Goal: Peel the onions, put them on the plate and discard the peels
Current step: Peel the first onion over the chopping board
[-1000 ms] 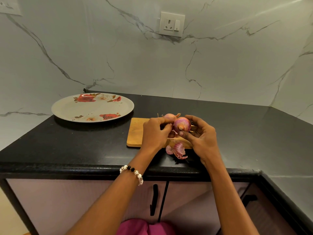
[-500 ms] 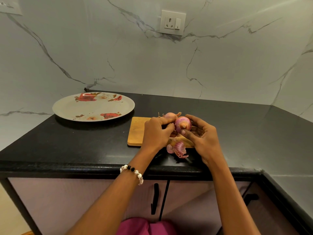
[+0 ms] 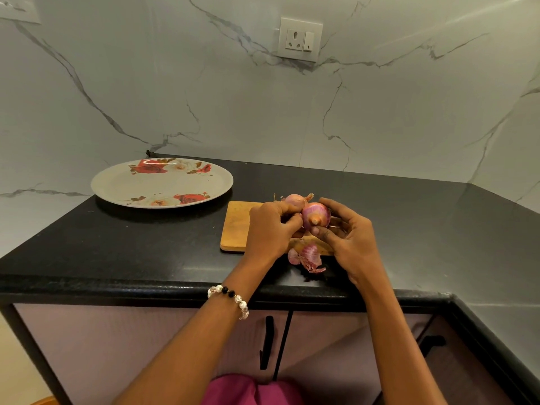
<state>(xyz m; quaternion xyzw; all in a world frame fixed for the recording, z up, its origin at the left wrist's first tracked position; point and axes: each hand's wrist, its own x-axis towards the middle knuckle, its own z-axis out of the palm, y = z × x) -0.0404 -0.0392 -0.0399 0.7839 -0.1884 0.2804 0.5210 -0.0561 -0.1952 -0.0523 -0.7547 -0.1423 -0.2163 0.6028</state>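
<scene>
Nearest, two forearms reach over the front edge of the black bench (image 3: 122, 258), the left one wearing a bead bracelet (image 3: 229, 299). Just past the edge, loose peels (image 3: 308, 257) lie on the bench, touching the near side of the board (image 3: 236, 226). Above the board, both hands hold one onion (image 3: 315, 216), partly peeled, its stem end toward the camera. The left hand (image 3: 270, 229) has its fingers curled against the onion's left side. The right hand (image 3: 349, 238) cups it from the right, thumb under the stem end and fingers bent round the back. A second onion (image 3: 295, 199), unpeeled, sits just behind the first. Farther left, well apart, the flowered plate (image 3: 117, 188) rests near the marble wall (image 3: 263, 112), which carries a socket (image 3: 300, 38).
</scene>
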